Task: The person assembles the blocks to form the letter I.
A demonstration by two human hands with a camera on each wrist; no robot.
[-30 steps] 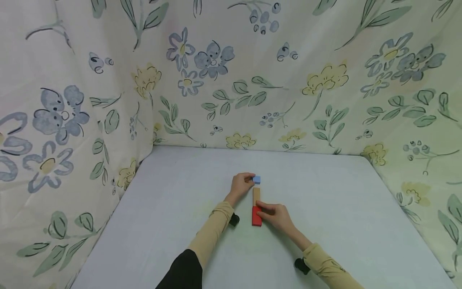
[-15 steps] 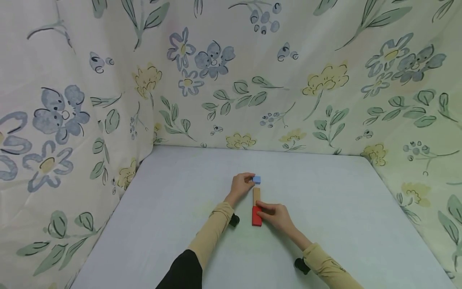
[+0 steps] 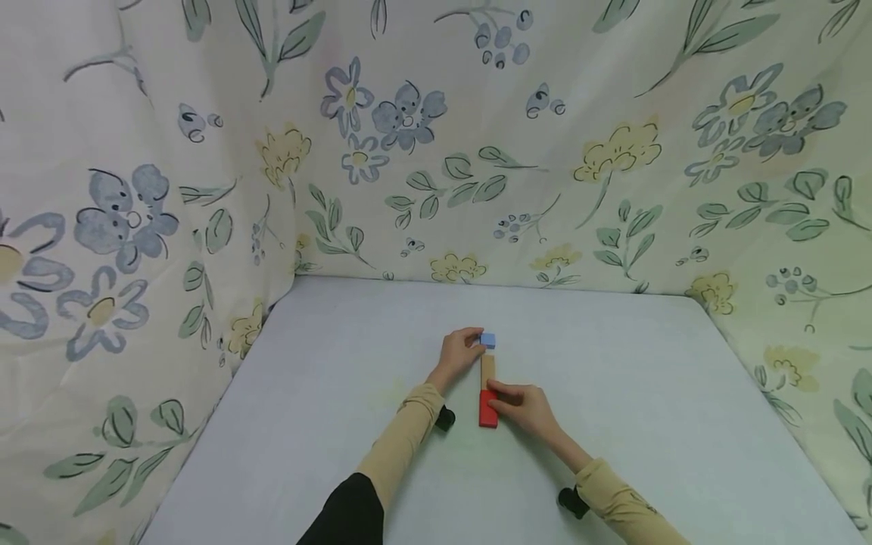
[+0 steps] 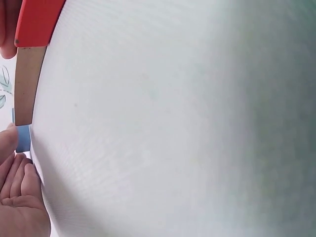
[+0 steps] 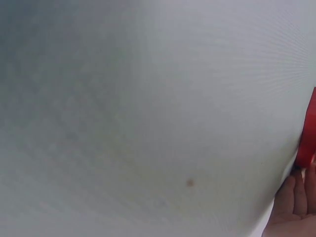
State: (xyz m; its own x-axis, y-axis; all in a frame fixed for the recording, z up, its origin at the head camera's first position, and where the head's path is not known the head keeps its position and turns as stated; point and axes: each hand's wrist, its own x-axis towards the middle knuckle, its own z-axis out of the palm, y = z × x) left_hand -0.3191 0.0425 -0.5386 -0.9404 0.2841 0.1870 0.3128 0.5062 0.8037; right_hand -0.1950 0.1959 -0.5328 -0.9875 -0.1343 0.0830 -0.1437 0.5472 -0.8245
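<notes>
A small blue block [image 3: 488,341] is at the far end of a short row on the table, pinched between the thumb and fingers of my left hand [image 3: 459,354]. A narrow gap parts it from a plain wooden block [image 3: 487,370]. That wooden piece meets the end of a red block [image 3: 487,412] nearer to me. My right hand [image 3: 530,407] holds the red block from its right side, thumb and fingertips at its near and far parts. The left wrist view shows the red, wooden and blue blocks in line, while the right wrist view catches only part of the red one.
A white-covered table [image 3: 354,341] lies under everything. Behind it and along the sides hangs a flower-patterned cloth [image 3: 436,219]. Black wrist cameras sit under both forearms, one at the left sleeve [image 3: 402,431] and one at the right sleeve [image 3: 620,499].
The head view has shifted very slightly. Both hands and all the blocks keep the same places relative to each other.
</notes>
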